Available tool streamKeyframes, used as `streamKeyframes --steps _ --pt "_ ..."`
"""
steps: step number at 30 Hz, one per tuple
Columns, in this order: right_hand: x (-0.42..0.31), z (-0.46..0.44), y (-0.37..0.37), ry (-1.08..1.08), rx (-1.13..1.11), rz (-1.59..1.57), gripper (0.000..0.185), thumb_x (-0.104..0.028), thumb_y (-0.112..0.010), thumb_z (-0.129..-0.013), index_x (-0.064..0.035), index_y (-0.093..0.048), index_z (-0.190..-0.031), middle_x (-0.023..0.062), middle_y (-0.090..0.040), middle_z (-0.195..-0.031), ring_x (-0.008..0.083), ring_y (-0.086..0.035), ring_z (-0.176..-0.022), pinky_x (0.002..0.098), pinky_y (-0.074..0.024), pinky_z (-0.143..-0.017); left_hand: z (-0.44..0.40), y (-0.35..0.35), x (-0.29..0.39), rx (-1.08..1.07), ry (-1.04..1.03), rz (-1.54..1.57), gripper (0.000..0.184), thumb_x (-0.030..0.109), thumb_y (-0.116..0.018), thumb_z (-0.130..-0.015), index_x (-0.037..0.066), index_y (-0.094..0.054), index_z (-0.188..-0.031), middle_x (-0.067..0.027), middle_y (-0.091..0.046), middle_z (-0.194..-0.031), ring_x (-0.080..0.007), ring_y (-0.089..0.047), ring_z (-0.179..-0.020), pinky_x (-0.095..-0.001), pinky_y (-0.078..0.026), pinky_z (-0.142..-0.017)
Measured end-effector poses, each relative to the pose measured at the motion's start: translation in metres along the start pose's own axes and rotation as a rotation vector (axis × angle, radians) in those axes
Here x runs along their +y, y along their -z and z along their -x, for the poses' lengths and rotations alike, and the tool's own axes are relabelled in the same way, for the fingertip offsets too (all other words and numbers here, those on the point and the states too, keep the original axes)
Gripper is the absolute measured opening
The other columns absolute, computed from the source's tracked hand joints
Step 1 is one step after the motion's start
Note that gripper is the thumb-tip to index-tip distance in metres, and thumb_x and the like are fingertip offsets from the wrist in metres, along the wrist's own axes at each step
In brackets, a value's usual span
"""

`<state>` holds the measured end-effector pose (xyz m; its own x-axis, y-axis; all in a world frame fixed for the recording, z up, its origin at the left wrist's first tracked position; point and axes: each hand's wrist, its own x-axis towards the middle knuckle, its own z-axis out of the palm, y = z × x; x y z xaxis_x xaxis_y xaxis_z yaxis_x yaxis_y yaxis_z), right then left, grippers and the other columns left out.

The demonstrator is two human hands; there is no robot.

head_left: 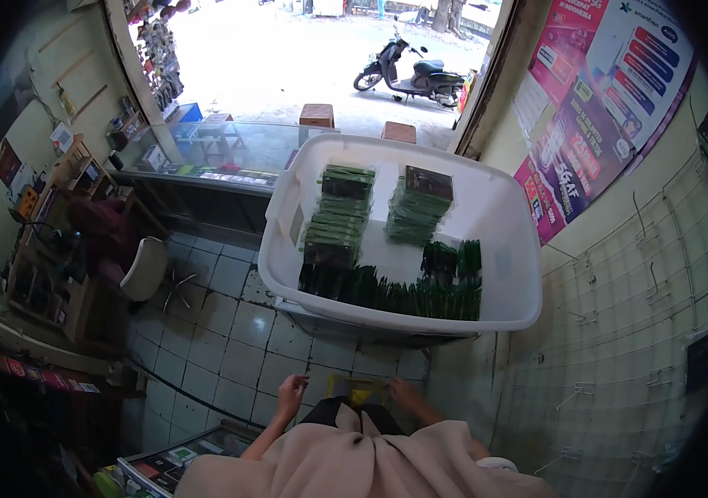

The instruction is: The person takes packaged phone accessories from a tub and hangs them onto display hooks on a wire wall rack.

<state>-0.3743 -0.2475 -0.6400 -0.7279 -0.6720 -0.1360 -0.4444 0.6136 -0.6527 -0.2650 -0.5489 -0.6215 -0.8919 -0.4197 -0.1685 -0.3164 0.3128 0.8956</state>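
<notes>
My left hand [291, 393] is low in the view, in front of my body, with its fingers curled together. What it may hold is too small to make out. Across from it, my right hand [408, 395] has its fingers drawn together by the right edge of a yellow and dark flat thing [360, 388]. I cannot tell whether either hand touches that thing. Ahead stands a large white plastic tub [507, 274]. Inside it are stacks of flat green-edged packets [337, 220], another stack [420, 203], and a row of dark green packets [428, 297] standing on edge.
A glass display counter [238, 149] runs along the shop opening, and a scooter [412, 75] is parked outside. At left is a chair [144, 267] by a cluttered desk. A wire rack with hooks [611, 324] covers the right wall. Another glass case [180, 456] is at lower left.
</notes>
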Motion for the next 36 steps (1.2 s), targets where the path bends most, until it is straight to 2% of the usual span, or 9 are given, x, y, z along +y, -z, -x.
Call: streamKeyframes --steps 7,9,12,17,19,22,29,34,36 --pt "-0.146 -0.13 0.157 0.412 0.268 -0.35 0.014 0.003 -0.055 -0.078 -0.002 -0.058 -0.09 0.0124 -0.056 -0.087 0.0269 -0.058 -0.078 0.033 -0.0475 -0.067 -0.109 -0.013 0.201 -0.004 -0.574 0.233 0.01 -0.001 -0.054 -0.083 0.0 -0.059 -0.091 -0.0095 -0.06 -0.08 -0.0149 -0.06 -0.068 -0.0256 -0.046 -0.061" --pt "-0.145 -0.161 0.201 0.463 0.452 -0.331 0.013 0.006 -0.053 -0.079 -0.0009 -0.057 -0.089 0.0116 -0.055 -0.084 0.0238 -0.059 -0.075 0.0306 -0.0469 -0.064 -0.143 -0.017 0.248 -0.044 -0.582 0.345 0.008 0.0 -0.053 -0.084 -0.001 -0.058 -0.091 -0.0077 -0.059 -0.079 -0.012 -0.058 -0.069 -0.0235 -0.045 -0.062" --pt "-0.115 -0.203 0.262 0.284 0.659 -0.464 0.01 0.003 -0.05 -0.083 -0.0001 -0.058 -0.088 0.01 -0.056 -0.083 0.019 -0.059 -0.073 0.0277 -0.0458 -0.067 -0.211 -0.049 0.29 -0.035 -0.597 0.509 0.01 0.002 -0.05 -0.087 0.0 -0.059 -0.092 -0.0056 -0.057 -0.077 -0.0106 -0.057 -0.071 -0.0226 -0.045 -0.065" --pt "0.035 -0.287 0.291 0.083 0.881 -0.236 0.019 -0.005 -0.051 -0.084 -0.0017 -0.055 -0.103 0.0126 -0.055 -0.097 0.0236 -0.055 -0.094 0.0343 -0.0429 -0.083 -0.335 -0.135 0.286 0.019 -0.51 0.437 0.021 0.009 -0.052 -0.087 -0.002 -0.054 -0.105 -0.0116 -0.055 -0.098 -0.0161 -0.055 -0.089 -0.0275 -0.046 -0.073" --pt "0.093 -0.312 0.285 -0.118 0.986 -0.039 0.039 -0.017 -0.053 -0.084 -0.0002 -0.046 -0.119 0.0181 -0.049 -0.115 0.0303 -0.044 -0.112 0.0392 -0.0325 -0.097 -0.376 -0.172 0.263 0.086 -0.459 0.206 0.045 0.017 -0.057 -0.084 -0.004 -0.042 -0.12 -0.0189 -0.046 -0.117 -0.0262 -0.047 -0.107 -0.0362 -0.04 -0.088" --pt "0.142 -0.334 0.279 -0.275 0.897 -0.134 0.058 -0.027 -0.055 -0.083 0.0026 -0.036 -0.128 0.0237 -0.04 -0.127 0.0351 -0.033 -0.121 0.0405 -0.0246 -0.103 -0.413 -0.203 0.24 0.097 -0.491 -0.05 0.063 0.022 -0.061 -0.081 -0.005 -0.031 -0.129 -0.0233 -0.041 -0.125 -0.0342 -0.038 -0.116 -0.0417 -0.028 -0.099" --pt "0.136 -0.345 0.287 -0.296 0.833 -0.389 0.057 -0.037 -0.053 -0.084 0.003 -0.042 -0.125 0.0222 -0.046 -0.122 0.034 -0.041 -0.116 0.0392 -0.0291 -0.1 -0.434 -0.226 0.233 0.022 -0.55 0.003 0.065 0.026 -0.063 -0.08 -0.004 -0.033 -0.128 -0.0227 -0.042 -0.126 -0.0337 -0.038 -0.114 -0.0399 -0.026 -0.098" --pt "0.109 -0.338 0.29 -0.392 1.076 -0.648 0.036 -0.02 -0.061 -0.081 0.0031 -0.052 -0.107 0.0162 -0.054 -0.108 0.0249 -0.054 -0.098 0.0348 -0.0442 -0.085 -0.406 -0.22 0.265 0.11 -0.4 0.316 0.05 0.03 -0.065 -0.079 -0.001 -0.042 -0.111 -0.0154 -0.044 -0.109 -0.0274 -0.041 -0.102 -0.0371 -0.032 -0.091" --pt "0.097 -0.328 0.291 -0.299 1.033 -1.095 0.035 -0.01 -0.063 -0.08 0.0034 -0.047 -0.107 0.0124 -0.05 -0.105 0.0195 -0.053 -0.095 0.031 -0.0493 -0.082 -0.393 -0.213 0.284 0.104 -0.386 0.487 0.046 0.031 -0.065 -0.079 0.0 -0.043 -0.105 -0.0129 -0.043 -0.103 -0.0254 -0.041 -0.099 -0.0362 -0.033 -0.088"
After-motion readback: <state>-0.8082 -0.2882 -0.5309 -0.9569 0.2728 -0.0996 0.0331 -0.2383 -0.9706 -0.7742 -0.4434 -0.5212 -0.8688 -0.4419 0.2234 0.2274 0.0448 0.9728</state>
